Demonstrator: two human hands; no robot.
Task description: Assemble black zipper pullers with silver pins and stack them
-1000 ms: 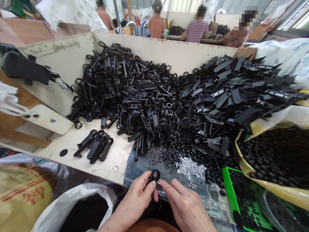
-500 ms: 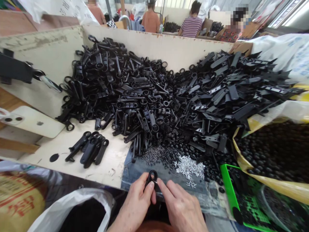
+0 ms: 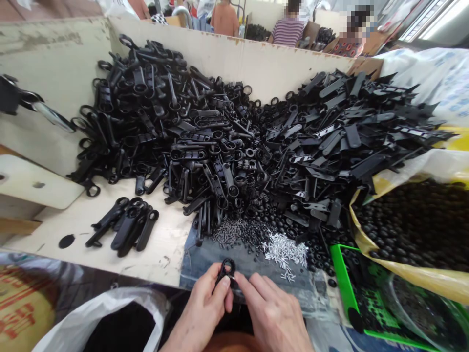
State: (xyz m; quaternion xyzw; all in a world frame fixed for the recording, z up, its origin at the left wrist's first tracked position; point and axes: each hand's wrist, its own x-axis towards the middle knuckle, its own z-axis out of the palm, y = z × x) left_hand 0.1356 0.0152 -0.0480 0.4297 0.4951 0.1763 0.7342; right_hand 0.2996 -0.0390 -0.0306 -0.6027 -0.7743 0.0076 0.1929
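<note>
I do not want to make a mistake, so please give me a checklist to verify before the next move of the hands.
1. The black ring part is held in the left hand: ok.
2. The right hand touches that part: ok.
3. Something small is pinched in the right hand: cannot tell, the fingers hide it.
4. The silver pins lie heaped just beyond both hands: ok.
5. The green tray sits off to the right, apart from the hands: ok.

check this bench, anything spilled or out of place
Nothing looks damaged. The silver pins lie scattered loose over the cloth beyond the left hand, which pinches a black looped part, and one black oval piece sits alone on the board, apart from the heaps.
</note>
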